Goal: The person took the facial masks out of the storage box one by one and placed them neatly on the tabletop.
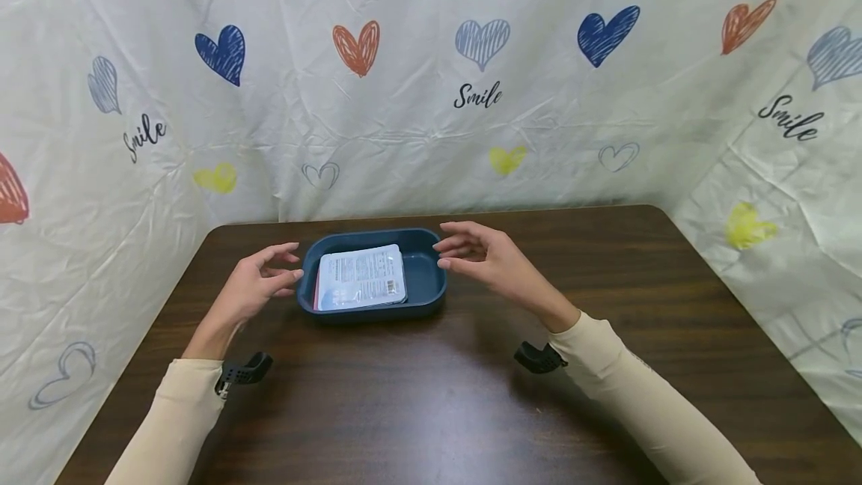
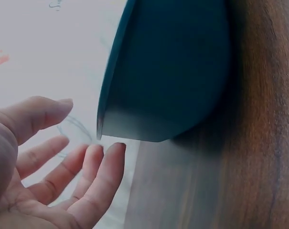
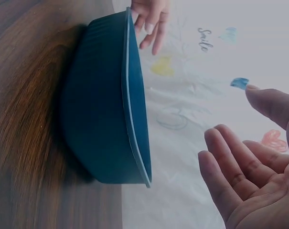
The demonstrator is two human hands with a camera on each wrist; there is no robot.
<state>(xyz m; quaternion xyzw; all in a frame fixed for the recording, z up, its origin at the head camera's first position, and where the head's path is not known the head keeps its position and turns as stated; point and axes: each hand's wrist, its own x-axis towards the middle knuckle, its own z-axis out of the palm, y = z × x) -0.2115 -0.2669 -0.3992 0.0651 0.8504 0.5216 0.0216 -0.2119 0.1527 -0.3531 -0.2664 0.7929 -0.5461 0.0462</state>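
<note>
A dark blue oval-cornered tray (image 1: 424, 279) stands on the table toward its far edge. Inside it, on the left, lies a small stack of flat white printed packets (image 1: 361, 278); a pink edge shows beneath the top one. My left hand (image 1: 259, 283) is at the tray's left end, its fingers relaxed and holding nothing; the left wrist view shows the fingertips close to the tray wall (image 2: 168, 71). Near the right end hovers my right hand (image 1: 485, 257), loosely bent and without anything in it. In the right wrist view a gap separates it from the tray (image 3: 99, 105).
The dark brown wooden table (image 1: 417, 395) has a white cloth (image 1: 404, 111) with hearts and "Smile" lettering hung behind it and at both sides. A black wrist strap mount (image 1: 245, 370) sits on the left wrist, another black mount (image 1: 539, 358) on the right.
</note>
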